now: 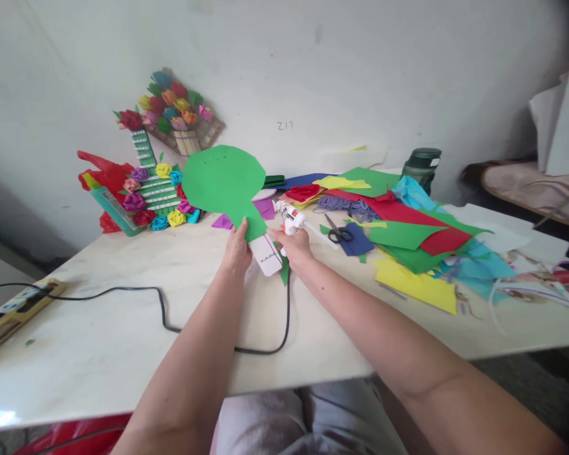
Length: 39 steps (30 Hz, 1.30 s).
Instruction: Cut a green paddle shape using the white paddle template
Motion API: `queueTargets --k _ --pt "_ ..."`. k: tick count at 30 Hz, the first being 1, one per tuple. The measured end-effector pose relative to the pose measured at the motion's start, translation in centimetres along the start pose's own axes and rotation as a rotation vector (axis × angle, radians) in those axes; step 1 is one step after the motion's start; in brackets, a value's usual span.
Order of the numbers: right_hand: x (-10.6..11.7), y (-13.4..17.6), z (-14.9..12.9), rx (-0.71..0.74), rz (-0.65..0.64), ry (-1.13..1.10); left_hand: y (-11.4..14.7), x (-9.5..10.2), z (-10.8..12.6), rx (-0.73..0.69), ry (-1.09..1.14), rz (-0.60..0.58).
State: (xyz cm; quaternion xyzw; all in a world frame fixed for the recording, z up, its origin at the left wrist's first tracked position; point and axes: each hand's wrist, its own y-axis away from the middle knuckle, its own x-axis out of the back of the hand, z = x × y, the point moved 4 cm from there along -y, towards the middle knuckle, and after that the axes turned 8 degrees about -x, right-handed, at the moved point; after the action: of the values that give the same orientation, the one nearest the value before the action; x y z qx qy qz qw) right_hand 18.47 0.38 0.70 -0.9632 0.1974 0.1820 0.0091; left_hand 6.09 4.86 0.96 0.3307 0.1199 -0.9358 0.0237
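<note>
My left hand is closed on a green paddle-shaped cutout, thumb on its face near the narrow handle. The cutout is tilted up off the table, its wide rounded part away from me. A white strip with dark marks covers the lower end of the handle. My right hand is wrapped round a white hot glue gun with orange parts, just right of the handle. A glue stick sticks out of the gun's rear. Whether the right fingertips also touch the strip is unclear.
Scissors lie on blue paper right of the gun. Coloured sheets are heaped at right, with a dark green bottle behind. Paper-flower crafts and a glue bottle stand left. A black cord crosses the table towards a power strip.
</note>
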Motion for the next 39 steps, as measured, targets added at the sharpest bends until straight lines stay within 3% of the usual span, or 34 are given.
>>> queueTargets --k 9,24,39 --pt "-0.3 -0.2 0.3 0.031 0.001 0.036 0.5 -1.0 -0.5 0.009 0.016 -0.118" --pt "-0.1 0.0 0.1 0.045 0.049 0.150 1.3 -1.8 -0.4 0.019 0.002 -0.157" --pt "-0.2 -0.3 -0.2 0.090 0.005 0.165 1.4 -1.7 0.0 0.007 -0.029 -0.188"
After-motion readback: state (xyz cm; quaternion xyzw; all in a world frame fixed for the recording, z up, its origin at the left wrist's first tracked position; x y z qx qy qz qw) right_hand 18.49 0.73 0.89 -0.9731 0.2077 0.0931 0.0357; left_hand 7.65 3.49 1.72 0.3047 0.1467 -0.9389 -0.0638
